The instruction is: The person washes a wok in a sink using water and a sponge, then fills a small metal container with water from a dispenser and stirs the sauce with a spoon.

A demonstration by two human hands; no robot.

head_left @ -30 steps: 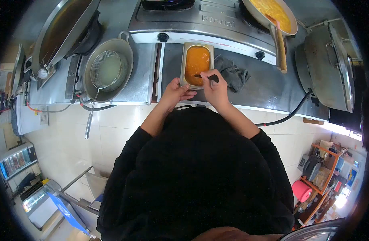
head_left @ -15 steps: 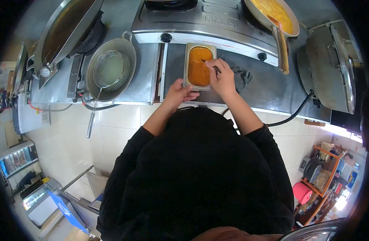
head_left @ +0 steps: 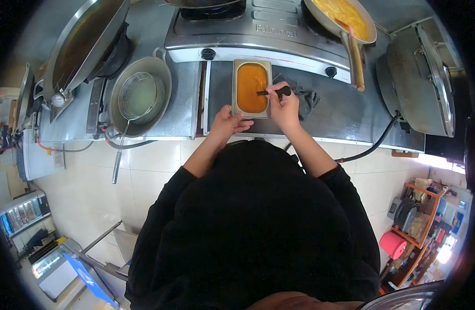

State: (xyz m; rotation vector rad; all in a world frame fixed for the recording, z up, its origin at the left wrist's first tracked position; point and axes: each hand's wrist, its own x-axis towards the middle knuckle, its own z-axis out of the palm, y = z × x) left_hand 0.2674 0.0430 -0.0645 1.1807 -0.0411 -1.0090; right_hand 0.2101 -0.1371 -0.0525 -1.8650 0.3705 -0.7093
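A rectangular metal container [head_left: 270, 77] filled with orange sauce [head_left: 251, 88] stands on the counter in front of the stove. My right hand [head_left: 284, 107] is closed around a dark-handled utensil [head_left: 283, 91], whose far end dips into the sauce near the container's right side. At the container's lower left corner, my left hand [head_left: 229, 122] rests with its thumb against the rim and its fingers extended below it. A dark grey cloth [head_left: 307, 102] lies crumpled just right of my right hand.
A gas stove [head_left: 294, 44] is behind the container, bearing a pan [head_left: 371, 32] of yellow food. To the left are a pot [head_left: 166, 77] holding a strainer [head_left: 139, 98] and a large wok [head_left: 87, 57]. A big lidded pot [head_left: 410, 82] stands at the right.
The utensil's handle has swung to point rightward, and my right hand has shifted about the container's right side. My left hand stays at the container's lower left corner.
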